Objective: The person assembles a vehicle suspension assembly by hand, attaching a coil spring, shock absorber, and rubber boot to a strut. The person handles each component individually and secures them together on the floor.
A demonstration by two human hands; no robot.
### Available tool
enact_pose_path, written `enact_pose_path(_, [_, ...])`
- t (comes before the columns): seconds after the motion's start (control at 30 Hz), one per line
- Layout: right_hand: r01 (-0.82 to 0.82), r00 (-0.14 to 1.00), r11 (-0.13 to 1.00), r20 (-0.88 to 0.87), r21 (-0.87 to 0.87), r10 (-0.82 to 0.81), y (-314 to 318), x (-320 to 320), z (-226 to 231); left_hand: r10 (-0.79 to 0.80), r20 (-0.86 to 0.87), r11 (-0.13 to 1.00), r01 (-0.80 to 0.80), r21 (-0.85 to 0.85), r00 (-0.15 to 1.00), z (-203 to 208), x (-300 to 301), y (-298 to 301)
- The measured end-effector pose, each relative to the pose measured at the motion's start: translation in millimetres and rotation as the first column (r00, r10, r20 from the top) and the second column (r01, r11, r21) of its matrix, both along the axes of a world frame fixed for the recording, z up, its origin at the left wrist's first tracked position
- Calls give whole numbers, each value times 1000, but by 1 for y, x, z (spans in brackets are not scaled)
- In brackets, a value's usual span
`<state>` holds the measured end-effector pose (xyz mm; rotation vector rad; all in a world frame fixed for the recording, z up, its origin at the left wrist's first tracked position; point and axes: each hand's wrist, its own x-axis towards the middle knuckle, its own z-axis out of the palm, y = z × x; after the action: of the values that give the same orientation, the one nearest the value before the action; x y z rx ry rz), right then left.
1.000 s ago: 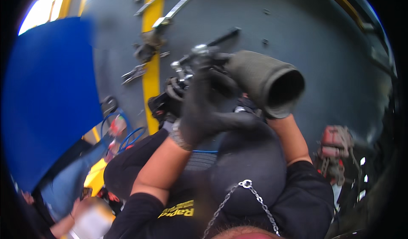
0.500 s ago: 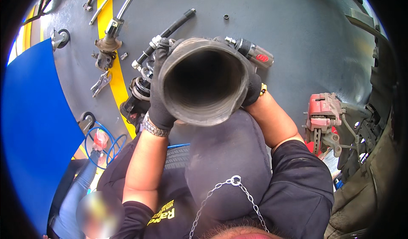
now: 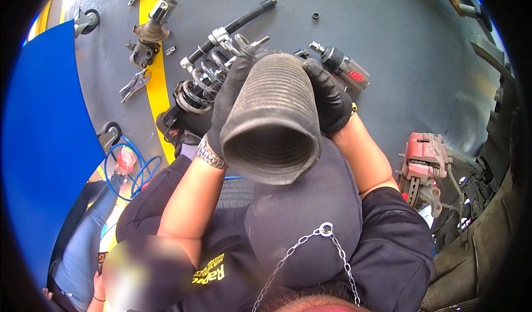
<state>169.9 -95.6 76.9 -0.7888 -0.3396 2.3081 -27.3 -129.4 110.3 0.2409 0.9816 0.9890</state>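
Observation:
A black ribbed rubber dust boot (image 3: 276, 98) is held before my chest, its wide round mouth tilted down toward me. My left hand (image 3: 230, 98), in a black glove, grips its left side. On its right side my right hand (image 3: 332, 107), also gloved, has its fingers curled against the ribs; some fingertips are hidden behind the boot. Just beyond my left hand lies a strut with a coil spring (image 3: 204, 74), a spring compressor (image 3: 221, 36) fixed along it. An air impact wrench (image 3: 346, 68) rests on the floor past my right hand.
Left on the floor are a dirty old strut (image 3: 152, 32), locking pliers (image 3: 134, 84) and a coiled blue hose (image 3: 145, 187). A blue wheeled panel (image 3: 50, 145) stands farther left, with another person's arm (image 3: 98, 290) below. A red brake caliper (image 3: 425, 150) is at right, a tyre (image 3: 235, 193) beneath me.
The boot has tipped so its ribbed outside shows and its mouth faces lower. Both hands have shifted along its sides. The whole view has moved slightly.

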Motion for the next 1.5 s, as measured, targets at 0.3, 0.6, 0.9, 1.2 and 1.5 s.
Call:
enact_pose_path(0.3, [36,999,962,-23,271,-30,-12,11,-11,198,-913,678,623,390,356,-2,3,-5])
enact_pose_path(0.6, [-1,999,977,-33,213,8,2,-2,-2,-19,-193,975,61,216,981,-24,-9,-27])
enact_pose_path(0.9, [-511,748,228,560,829,-358,-2,23,-28,-55,-589,973,176,150,806,12,-2,-9])
enact_pose_path(1.2, [243,716,659,327,712,-617,-2,24,-25,157,-392,939,-14,344,906,2,19,-3])
enact_pose_path(1.5, [-339,640,287,443,896,-628,12,0,22,265,187,958,-281,65,946,-39,0,15])
